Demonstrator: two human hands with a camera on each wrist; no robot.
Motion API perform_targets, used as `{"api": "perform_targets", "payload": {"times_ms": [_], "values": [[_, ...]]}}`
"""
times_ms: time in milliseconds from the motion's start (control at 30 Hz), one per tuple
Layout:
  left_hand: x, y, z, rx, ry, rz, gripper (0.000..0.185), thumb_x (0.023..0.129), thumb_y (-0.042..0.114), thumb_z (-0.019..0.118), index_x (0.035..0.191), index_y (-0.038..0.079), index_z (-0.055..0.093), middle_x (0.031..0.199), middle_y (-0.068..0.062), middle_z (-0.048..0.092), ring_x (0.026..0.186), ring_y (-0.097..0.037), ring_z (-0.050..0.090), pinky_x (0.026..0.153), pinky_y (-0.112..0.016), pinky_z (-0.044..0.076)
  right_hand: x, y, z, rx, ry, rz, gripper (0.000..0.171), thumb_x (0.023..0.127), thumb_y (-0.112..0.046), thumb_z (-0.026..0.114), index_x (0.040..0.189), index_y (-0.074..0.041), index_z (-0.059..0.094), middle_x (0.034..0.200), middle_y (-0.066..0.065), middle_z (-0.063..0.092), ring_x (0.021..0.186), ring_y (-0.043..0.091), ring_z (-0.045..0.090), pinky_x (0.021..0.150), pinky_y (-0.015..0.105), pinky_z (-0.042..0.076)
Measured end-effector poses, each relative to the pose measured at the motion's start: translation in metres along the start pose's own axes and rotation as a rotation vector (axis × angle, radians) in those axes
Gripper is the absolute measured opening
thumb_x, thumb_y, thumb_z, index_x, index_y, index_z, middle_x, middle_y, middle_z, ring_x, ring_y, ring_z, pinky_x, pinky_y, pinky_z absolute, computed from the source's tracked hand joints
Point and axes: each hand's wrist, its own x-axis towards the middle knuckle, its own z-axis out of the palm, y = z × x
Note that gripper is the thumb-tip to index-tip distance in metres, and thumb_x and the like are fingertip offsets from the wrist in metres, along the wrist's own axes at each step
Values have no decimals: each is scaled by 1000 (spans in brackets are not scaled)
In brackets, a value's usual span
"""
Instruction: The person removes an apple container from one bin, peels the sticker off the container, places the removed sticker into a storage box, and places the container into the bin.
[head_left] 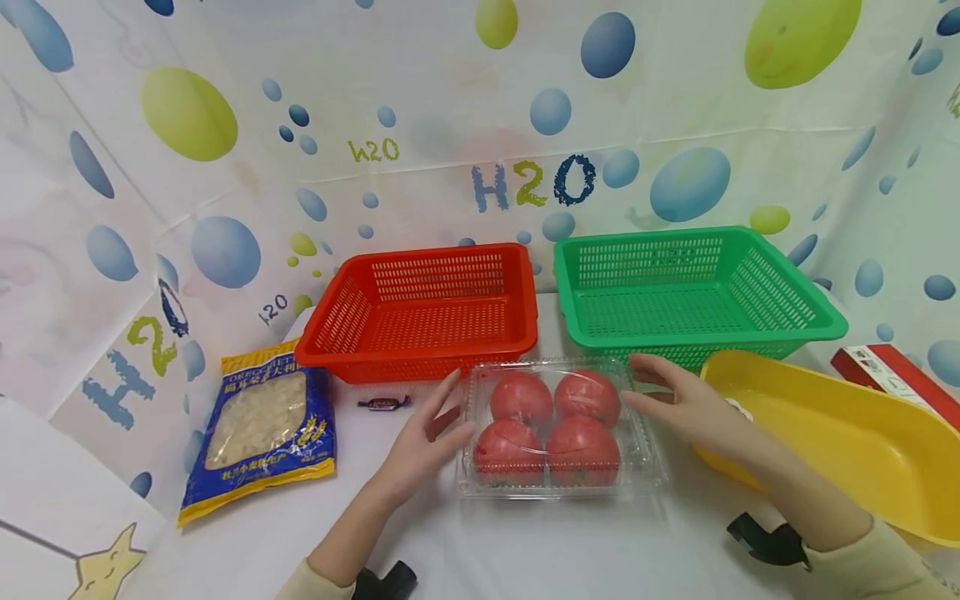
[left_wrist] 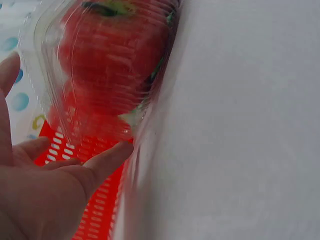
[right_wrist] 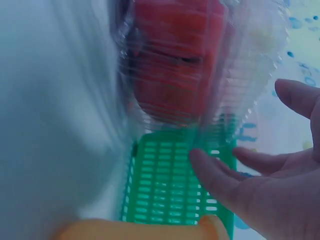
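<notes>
Both hands flank a clear box of 4 tomatoes lying on the white worktop. The left hand, at the box's 9 o'clock, has straight, spread fingers, its thumb tip at the box's left edge; the left wrist view shows the thumb just touching the plastic. The right hand, at 3 o'clock, is likewise spread flat, palm facing the box, fingertips just beside its right rim; contact cannot be told. Neither hand grips anything. Both forearms reach in from 6 o'clock, palms facing each other. The backdrop reads "H2O".
</notes>
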Motion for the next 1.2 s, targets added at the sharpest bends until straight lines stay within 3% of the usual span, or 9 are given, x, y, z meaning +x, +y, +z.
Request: {"api": "perform_targets", "payload": {"times_ms": [200, 367, 500, 700, 967, 1200], "values": [[5, -13, -13, -110, -167, 48, 86, 95, 10, 70, 163, 17, 18, 166, -12, 19, 145, -40, 32, 109, -41, 41, 1, 8, 11, 24, 9, 36, 85, 99, -38, 66, 157, 4, 19, 154, 30, 32, 138, 49, 38, 105, 58, 42], [10, -20, -20, -225, -279, 80, 93, 93, 19, 75, 163, 13, 14, 167, -15, 15, 147, -42, 25, 109, -33, 40, 1, 15, 19, 78, 2, 135, 97, 99, -47, 62, 159, 3, 5, 158, 32, 23, 142, 51, 28, 109, 61, 36], [11, -24, -22, -260, -333, 87, 101, 89, 26, 80, 163, 13, 13, 168, -13, 11, 149, -42, 20, 111, -32, 37, 1, 20, 27, 91, 2, 197, 95, 101, -50, 56, 159, 4, 5, 158, 35, 21, 141, 53, 29, 109, 64, 35], [11, -25, -21, -233, -345, 93, 102, 87, 29, 81, 164, 17, 15, 168, -10, 10, 149, -41, 21, 114, -34, 33, 1, 27, 33, 193, -46, 258, 90, 101, -49, 53, 159, 5, 9, 160, 33, 15, 145, 51, 18, 111, 68, 26], [8, -26, -21, -161, -342, 77, 99, 88, 35, 78, 164, 27, 15, 169, -2, 11, 150, -37, 22, 113, -29, 34, -1, 27, 31, 392, -100, 257, 90, 99, -38, 58, 161, -1, 5, 164, 28, 1, 148, 51, 3, 114, 70, 12], [7, -29, -17, -208, -366, 133, 99, 89, 36, 77, 164, 25, 13, 169, -5, 7, 147, -45, 21, 113, -37, 36, -6, 24, 27, 551, -178, 288, 93, 99, -27, 60, 162, -9, -6, 164, 24, -14, 147, 50, -8, 114, 71, 6]]}}
